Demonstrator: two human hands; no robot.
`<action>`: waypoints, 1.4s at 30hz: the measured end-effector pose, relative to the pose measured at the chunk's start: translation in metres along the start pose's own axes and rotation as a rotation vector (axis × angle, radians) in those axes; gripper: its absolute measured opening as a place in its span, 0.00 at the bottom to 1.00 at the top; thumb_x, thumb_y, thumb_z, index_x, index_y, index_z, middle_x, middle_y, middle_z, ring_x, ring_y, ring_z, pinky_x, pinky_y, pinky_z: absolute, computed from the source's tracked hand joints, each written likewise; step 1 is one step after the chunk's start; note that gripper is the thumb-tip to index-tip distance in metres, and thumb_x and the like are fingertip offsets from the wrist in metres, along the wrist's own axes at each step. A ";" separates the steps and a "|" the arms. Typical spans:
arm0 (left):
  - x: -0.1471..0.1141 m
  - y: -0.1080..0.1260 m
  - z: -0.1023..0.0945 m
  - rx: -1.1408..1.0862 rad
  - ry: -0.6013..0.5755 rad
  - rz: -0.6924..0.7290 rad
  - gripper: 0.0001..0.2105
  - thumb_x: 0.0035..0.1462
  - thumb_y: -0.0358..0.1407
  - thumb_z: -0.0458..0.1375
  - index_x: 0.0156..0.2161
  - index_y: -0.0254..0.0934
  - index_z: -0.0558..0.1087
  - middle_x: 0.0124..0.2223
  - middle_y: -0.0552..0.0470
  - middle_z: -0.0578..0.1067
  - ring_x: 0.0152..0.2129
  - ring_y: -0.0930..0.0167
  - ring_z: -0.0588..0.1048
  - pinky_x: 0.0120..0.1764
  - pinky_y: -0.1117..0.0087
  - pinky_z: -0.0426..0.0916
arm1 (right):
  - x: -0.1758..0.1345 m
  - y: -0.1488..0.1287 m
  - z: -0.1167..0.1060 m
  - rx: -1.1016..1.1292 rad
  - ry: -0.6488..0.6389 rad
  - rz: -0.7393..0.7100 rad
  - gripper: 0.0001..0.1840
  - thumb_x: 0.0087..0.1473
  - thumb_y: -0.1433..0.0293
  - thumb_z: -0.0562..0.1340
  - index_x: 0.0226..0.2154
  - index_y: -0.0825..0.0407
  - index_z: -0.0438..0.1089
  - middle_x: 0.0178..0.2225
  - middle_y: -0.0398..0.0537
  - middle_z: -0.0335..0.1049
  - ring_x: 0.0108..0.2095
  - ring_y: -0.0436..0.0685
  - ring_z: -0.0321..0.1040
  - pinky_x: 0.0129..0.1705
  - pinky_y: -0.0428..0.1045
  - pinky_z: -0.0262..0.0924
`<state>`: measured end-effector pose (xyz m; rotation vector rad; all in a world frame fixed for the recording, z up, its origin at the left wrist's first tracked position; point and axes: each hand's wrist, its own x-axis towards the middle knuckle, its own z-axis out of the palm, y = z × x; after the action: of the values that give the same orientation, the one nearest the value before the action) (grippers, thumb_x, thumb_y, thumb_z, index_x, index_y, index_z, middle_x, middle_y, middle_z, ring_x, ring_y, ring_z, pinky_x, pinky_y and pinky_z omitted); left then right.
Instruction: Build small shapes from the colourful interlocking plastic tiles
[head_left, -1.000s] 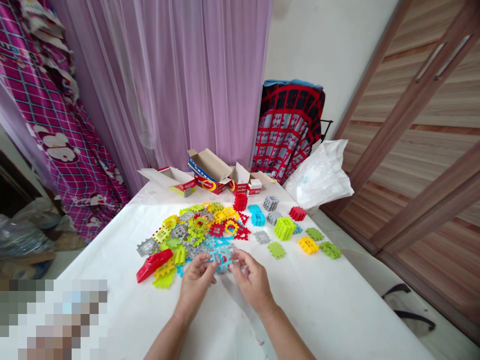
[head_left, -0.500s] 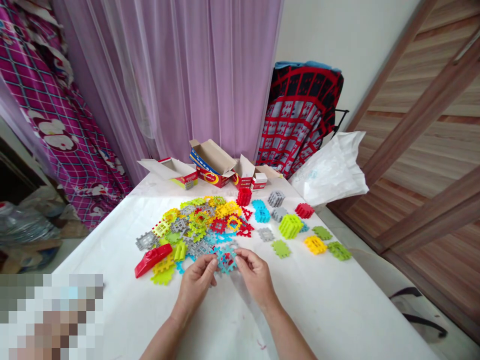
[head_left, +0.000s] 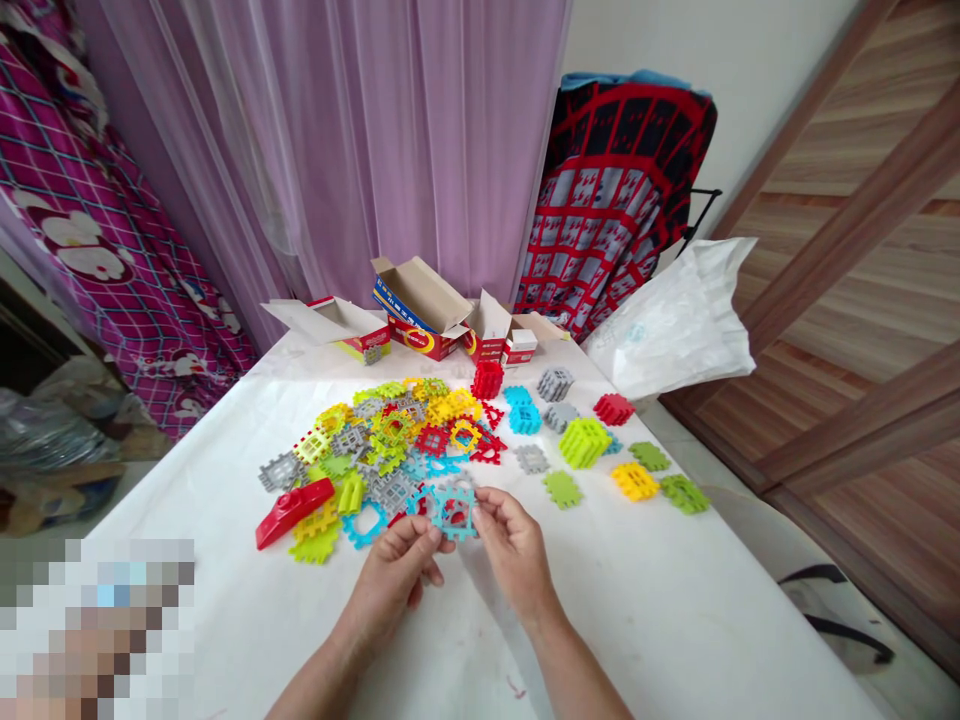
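Note:
Both my hands meet over the near side of the table around a light blue interlocking plastic tile (head_left: 454, 512) with a notched edge and an open window. My left hand (head_left: 397, 565) pinches its lower left edge between thumb and fingers. On the opposite side, the thumb and fingers of my right hand (head_left: 514, 545) grip the right edge. Just beyond lies a loose pile of mixed tiles (head_left: 390, 440) in grey, yellow, red, green and blue. A long red block (head_left: 294, 512) rests at the pile's near left.
Right of the pile stand stacks sorted by colour, among them a lime green stack (head_left: 585, 443), a blue stack (head_left: 524, 418) and a red stack (head_left: 487, 379). Opened cardboard boxes (head_left: 424, 310) line the table's back edge. A white plastic bag (head_left: 675, 325) sits at the back right corner.
The camera view has shifted slightly. The light blue tile is turned so its window faces me more squarely; both hands keep hold of it.

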<state>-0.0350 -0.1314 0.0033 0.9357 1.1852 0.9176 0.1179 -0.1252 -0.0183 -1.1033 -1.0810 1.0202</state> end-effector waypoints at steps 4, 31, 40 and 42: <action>0.001 -0.001 0.000 0.021 -0.023 0.017 0.25 0.41 0.59 0.62 0.29 0.37 0.69 0.26 0.55 0.75 0.12 0.80 0.65 0.12 0.79 0.51 | 0.000 0.003 0.000 0.018 0.016 0.051 0.20 0.50 0.55 0.66 0.40 0.52 0.73 0.30 0.46 0.76 0.30 0.54 0.72 0.33 0.48 0.68; 0.006 -0.004 -0.002 0.024 0.073 0.036 0.25 0.38 0.60 0.62 0.30 0.38 0.69 0.13 0.62 0.66 0.07 0.80 0.57 0.10 0.80 0.47 | -0.008 0.003 -0.004 -0.352 -0.082 -0.139 0.11 0.54 0.64 0.63 0.40 0.50 0.71 0.33 0.46 0.75 0.31 0.53 0.72 0.29 0.45 0.66; 0.008 -0.010 -0.002 0.144 0.062 0.045 0.26 0.38 0.60 0.60 0.31 0.38 0.69 0.12 0.62 0.65 0.05 0.81 0.53 0.10 0.80 0.46 | 0.005 -0.051 -0.013 -1.075 -0.459 -0.533 0.36 0.48 0.69 0.67 0.59 0.46 0.60 0.59 0.53 0.60 0.57 0.63 0.59 0.56 0.59 0.58; 0.012 -0.017 -0.003 0.173 0.070 0.064 0.26 0.39 0.61 0.59 0.32 0.38 0.70 0.12 0.62 0.65 0.05 0.81 0.52 0.09 0.79 0.45 | 0.008 -0.059 -0.011 -1.156 -0.535 -0.526 0.32 0.49 0.68 0.66 0.57 0.47 0.62 0.57 0.52 0.62 0.56 0.63 0.59 0.54 0.59 0.59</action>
<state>-0.0349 -0.1260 -0.0167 1.0936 1.3162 0.9154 0.1346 -0.1287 0.0394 -1.3021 -2.3985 0.1754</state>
